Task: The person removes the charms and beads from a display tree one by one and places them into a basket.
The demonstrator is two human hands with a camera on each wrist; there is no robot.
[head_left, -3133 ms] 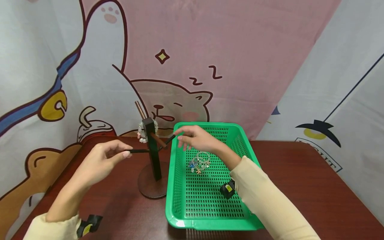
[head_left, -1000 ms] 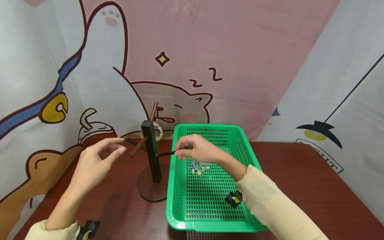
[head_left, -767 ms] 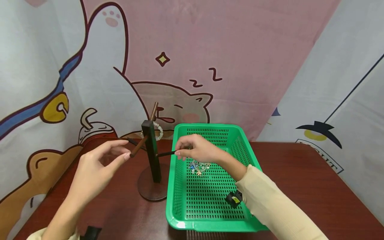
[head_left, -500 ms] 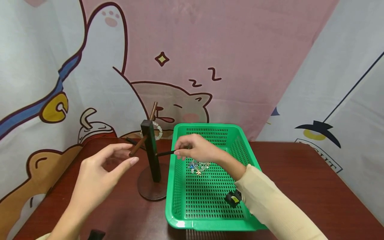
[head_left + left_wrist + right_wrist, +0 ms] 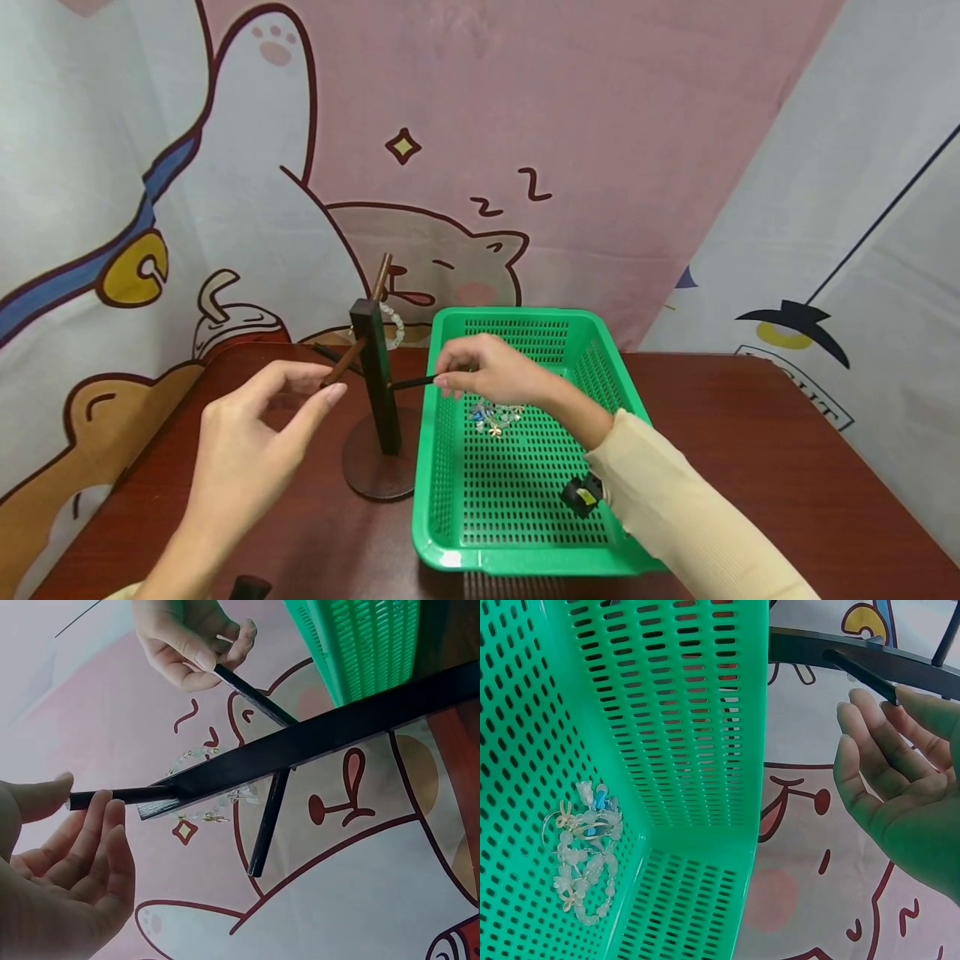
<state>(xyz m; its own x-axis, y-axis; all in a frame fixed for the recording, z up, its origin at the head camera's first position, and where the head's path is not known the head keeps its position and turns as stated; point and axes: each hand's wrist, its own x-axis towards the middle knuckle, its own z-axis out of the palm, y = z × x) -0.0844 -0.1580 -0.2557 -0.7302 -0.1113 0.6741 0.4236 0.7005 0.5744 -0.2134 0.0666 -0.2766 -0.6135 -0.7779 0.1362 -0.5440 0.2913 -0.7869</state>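
A dark wooden jewellery stand with a square post and round base stands upright left of the basket. My left hand pinches the end of its upper front peg between thumb and fingers. With thumb and fingertips, my right hand pinches the tip of the lower right peg, above the basket's left rim. The lower left peg is free at its end. From the far upper peg hangs a pale beaded bracelet, partly hidden behind the post.
A green plastic basket sits right of the stand, close to its base. Inside it lies a small heap of beaded bracelets with blue and gold charms. A printed cloth hangs behind the brown table.
My left hand has left the lower left peg and now pinches the upper front peg. My right hand has lowered slightly. The pegs have swung round; the front one now points left.
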